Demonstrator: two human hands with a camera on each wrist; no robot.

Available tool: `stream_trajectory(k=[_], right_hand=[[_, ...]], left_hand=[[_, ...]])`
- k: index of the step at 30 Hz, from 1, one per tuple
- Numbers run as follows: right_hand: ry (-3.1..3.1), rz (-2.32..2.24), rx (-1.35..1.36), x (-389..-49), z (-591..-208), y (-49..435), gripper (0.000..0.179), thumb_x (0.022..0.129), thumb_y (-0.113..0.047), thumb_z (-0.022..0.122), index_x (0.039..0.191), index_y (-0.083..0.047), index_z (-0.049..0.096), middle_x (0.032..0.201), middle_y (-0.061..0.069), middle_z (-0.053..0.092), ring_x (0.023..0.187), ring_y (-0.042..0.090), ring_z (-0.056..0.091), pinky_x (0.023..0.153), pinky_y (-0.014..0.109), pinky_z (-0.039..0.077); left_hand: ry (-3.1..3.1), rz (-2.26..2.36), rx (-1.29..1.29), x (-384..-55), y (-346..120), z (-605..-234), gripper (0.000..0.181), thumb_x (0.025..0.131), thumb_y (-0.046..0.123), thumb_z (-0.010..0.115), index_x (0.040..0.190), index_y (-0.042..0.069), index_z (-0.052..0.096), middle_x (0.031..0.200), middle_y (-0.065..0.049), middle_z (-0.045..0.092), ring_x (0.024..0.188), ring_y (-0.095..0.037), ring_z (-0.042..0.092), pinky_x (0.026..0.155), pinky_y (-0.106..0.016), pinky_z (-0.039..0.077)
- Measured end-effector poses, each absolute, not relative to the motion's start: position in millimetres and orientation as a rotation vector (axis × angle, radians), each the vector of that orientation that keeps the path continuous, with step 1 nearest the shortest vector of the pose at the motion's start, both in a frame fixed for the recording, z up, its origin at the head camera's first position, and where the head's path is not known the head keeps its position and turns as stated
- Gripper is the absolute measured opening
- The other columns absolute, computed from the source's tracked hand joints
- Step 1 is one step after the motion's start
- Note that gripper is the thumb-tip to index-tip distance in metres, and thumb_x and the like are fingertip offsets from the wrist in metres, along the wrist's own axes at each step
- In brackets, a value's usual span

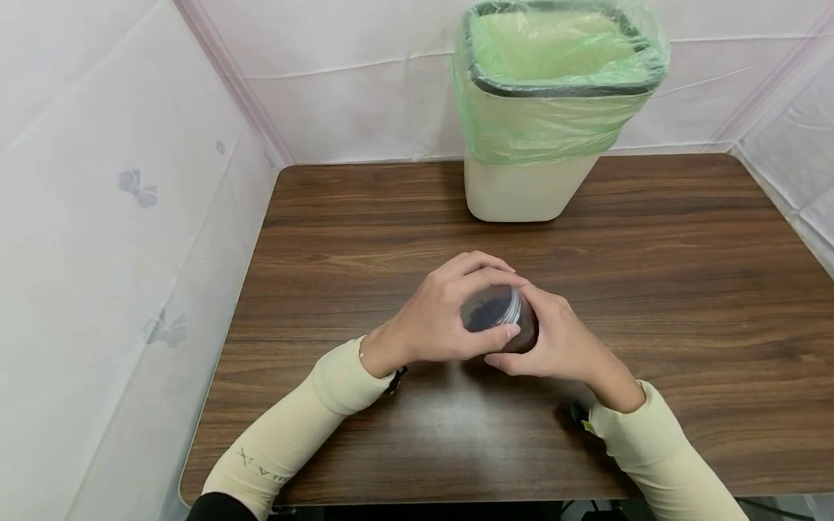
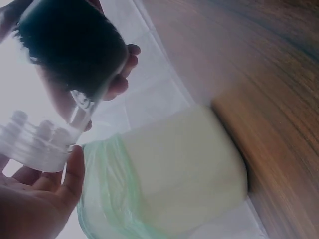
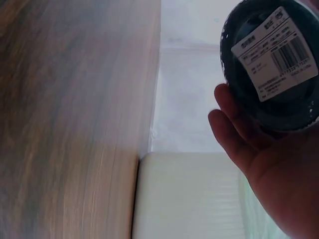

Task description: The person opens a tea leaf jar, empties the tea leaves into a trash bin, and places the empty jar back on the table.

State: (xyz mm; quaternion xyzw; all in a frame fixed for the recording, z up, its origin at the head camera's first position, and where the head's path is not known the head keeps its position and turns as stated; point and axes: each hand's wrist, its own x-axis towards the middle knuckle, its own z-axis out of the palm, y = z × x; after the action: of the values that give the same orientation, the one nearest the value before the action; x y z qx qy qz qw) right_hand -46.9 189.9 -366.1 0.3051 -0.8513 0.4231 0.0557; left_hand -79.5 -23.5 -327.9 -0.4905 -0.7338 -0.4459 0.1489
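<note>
A clear round jar (image 1: 529, 334) with dark contents is held up above the table, tilted, between both hands. My left hand (image 1: 438, 312) grips its clear lid end (image 2: 35, 149), thumb on the near side and fingers over the far side. Around the jar's body curls my right hand (image 1: 563, 336), its thumb below and its fingers largely hidden behind the jar. The dark mass sits toward the base, as the left wrist view shows. In the right wrist view, a white barcode label (image 3: 276, 55) is stuck on the jar's round base.
A cream bin (image 1: 521, 192) lined with a green plastic bag (image 1: 547, 130) stands at the back of the brown wooden table (image 1: 339, 268). White sheeting (image 1: 352, 108) hangs behind it and along both sides.
</note>
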Motion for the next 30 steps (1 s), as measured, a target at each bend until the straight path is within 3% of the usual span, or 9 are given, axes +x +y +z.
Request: stream_trajectory(k=[7,30], right_hand=[[-2.551,1.210,0.914,-48.6,-371.9,190.9,0.097,0.060,-0.033,0.093,0.145,-0.015,0.049,0.119,-0.004,0.065,0.099,0.011,0.063,0.080,0.032,0.054],[-2.544,1.176,0.916,-49.4,-374.8,190.9,0.089,0.061,-0.036,0.092,0.138,-0.012,0.054,0.115,-0.005,0.064,0.098,0.010,0.062,0.080,0.032,0.054]], left_hand=[[-2.190,-1.267,-1.313,-80.0,-23.6,-331.7,0.043,0.082,0.036,0.077,0.117,0.012,0.071,0.112,0.003,0.062,0.108,-0.006,0.056,0.095,-0.022,0.045],[-2.280,-1.218,-1.209,-78.1,-22.6,-333.2,0.042,0.083,0.039,0.077,0.114,0.012,0.071,0.107,0.004,0.064,0.101,-0.010,0.060,0.090,-0.020,0.044]])
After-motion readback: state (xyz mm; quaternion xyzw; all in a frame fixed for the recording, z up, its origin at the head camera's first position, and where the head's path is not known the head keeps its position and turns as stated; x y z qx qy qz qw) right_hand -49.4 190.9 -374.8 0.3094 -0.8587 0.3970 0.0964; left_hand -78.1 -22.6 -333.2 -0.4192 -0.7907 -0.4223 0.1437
